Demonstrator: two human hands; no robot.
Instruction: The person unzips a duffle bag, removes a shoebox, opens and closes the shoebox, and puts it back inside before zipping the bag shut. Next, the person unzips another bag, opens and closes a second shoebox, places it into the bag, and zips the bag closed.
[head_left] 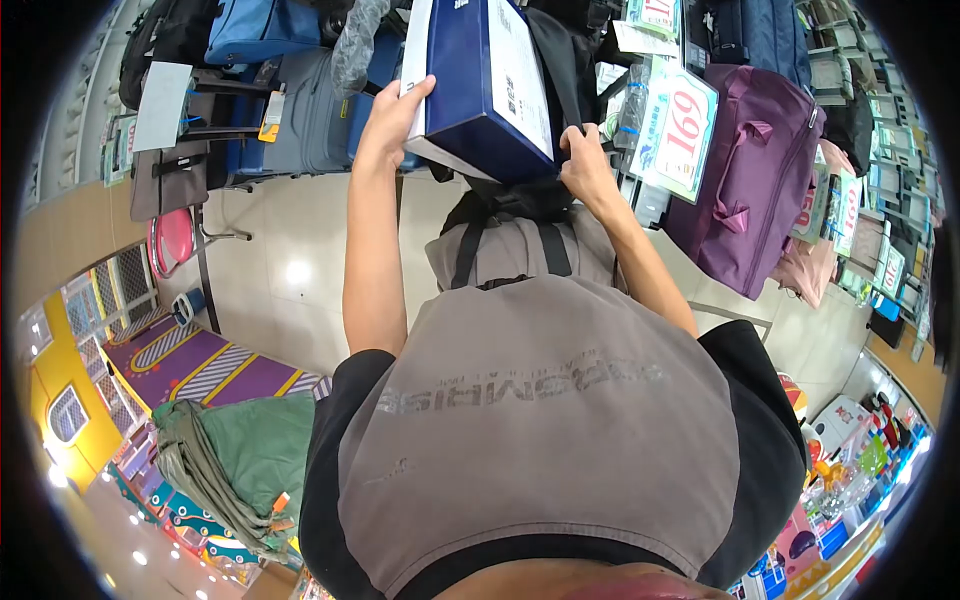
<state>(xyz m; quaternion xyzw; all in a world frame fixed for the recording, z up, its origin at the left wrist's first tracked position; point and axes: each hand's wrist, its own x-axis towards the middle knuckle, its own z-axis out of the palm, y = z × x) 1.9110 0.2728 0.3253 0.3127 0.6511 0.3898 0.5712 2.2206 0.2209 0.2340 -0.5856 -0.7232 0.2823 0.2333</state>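
Observation:
My left hand (397,122) grips the left side of a dark blue and white cardboard box (462,75), its thumb lying on the top. The box is tilted, with printed labels on its right face. My right hand (588,168) is closed at the box's lower right corner, its fingers pinching the edge of black fabric (562,60). This fabric runs along the right side of the box and looks like part of a black bag. How far the box sits inside it is hidden.
Blue suitcases (312,105) stand at the left behind a rack with a white card (163,105). To the right hang a price sign (680,130) and a purple travel bag (745,185). A pink round stool (172,243) and green cloth (250,450) are at the lower left.

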